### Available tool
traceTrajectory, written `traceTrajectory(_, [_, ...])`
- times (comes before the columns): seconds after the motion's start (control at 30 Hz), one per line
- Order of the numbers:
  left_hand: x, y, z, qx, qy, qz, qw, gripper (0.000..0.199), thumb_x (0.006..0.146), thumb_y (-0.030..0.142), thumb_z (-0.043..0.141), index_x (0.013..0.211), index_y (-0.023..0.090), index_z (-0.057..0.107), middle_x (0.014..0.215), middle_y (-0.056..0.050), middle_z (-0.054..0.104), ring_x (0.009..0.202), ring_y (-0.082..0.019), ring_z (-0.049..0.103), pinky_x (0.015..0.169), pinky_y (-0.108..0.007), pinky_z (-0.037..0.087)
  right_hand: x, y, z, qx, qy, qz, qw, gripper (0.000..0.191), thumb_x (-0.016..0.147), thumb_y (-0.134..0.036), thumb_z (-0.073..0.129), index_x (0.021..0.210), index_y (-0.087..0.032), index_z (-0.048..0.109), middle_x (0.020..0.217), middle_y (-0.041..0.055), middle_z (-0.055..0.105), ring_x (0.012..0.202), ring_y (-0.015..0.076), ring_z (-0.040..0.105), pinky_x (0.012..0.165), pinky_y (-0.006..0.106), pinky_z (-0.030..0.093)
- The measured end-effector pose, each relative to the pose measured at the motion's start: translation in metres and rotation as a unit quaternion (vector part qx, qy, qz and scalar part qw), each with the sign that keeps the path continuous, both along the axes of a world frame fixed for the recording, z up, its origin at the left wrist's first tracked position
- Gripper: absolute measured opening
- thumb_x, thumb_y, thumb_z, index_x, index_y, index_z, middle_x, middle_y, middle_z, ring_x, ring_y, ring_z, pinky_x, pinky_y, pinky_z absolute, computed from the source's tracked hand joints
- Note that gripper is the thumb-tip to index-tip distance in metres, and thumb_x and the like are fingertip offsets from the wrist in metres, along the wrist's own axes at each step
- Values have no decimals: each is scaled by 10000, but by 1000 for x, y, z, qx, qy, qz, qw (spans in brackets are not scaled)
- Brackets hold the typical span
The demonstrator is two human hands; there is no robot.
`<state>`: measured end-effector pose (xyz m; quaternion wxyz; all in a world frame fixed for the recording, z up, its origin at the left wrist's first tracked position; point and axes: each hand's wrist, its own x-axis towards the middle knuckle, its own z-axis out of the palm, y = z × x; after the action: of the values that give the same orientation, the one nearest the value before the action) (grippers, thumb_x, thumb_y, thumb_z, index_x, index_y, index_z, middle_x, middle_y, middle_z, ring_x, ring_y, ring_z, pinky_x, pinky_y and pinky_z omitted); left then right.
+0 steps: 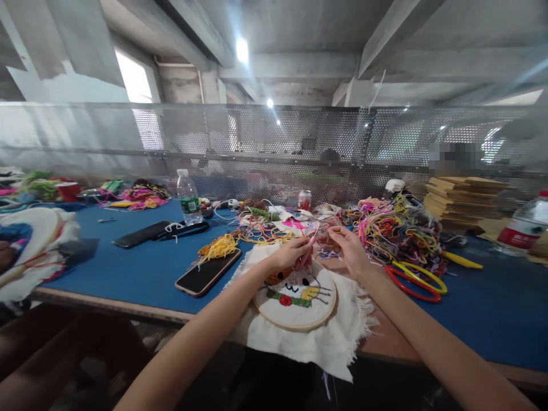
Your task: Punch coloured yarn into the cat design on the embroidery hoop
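A round embroidery hoop (pixel 295 329) holds white cloth stitched with a cat-like face, a red flower and green and yellow patches. The loose frayed cloth (pixel 338 342) spreads around it over the table's front edge. Above the hoop's far side, my left hand (pixel 295 254) is closed on a thin needle-like tool (pixel 316 233) with a pale metallic tip. My right hand (pixel 349 248) is close beside it, thumb and fingers pinched together near that tip; what they pinch is too small to make out. Part of the stitched picture is hidden behind my left hand.
Right of my hands lie a tangled yarn heap (pixel 385 234), red and yellow hoops (pixel 417 285) and a stack of tan pads (pixel 460 200). To the left are a phone (pixel 208 274), yellow yarn (pixel 219 248), a water bottle (pixel 189 200) and another person's hoop (pixel 43 225).
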<state>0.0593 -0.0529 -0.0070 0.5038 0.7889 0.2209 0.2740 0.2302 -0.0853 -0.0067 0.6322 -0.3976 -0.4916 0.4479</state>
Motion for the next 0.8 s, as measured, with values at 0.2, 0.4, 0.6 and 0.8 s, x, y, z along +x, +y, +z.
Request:
traceTrajectory(0.2, [-1,4,-3,-3,3,-11,1000,337,847,473,393,741,158,443,553,18,505,446,-73,435,475,-214,345,1,0,0,-4,-37,-3,999,308,670,-452,632,872,-226,578,754,2,667,690,160,636,599,277,505])
traceTrajectory(0.4, [-1,1,-2,-5,5,-3,1000,367,851,492,368,727,157,450,512,29,473,439,-76,428,480,-215,352,5,5,-7,45,-99,-48,993,269,656,-431,650,787,-201,605,704,9,665,637,155,615,627,291,491])
traceTrajectory(0.6, [-1,7,-6,-37,-18,-11,999,354,844,484,386,735,153,448,572,3,529,450,-80,462,458,-208,350,6,3,-5,8,-92,-46,995,261,657,-461,629,742,-217,591,695,10,653,623,166,596,525,266,468])
traceTrajectory(0.8, [-4,8,-2,-75,-35,4,997,364,839,470,396,705,139,465,633,-28,555,478,-81,485,474,-212,372,5,3,-6,-4,-111,-36,993,245,648,-444,631,736,-219,591,670,2,635,638,172,592,527,271,465])
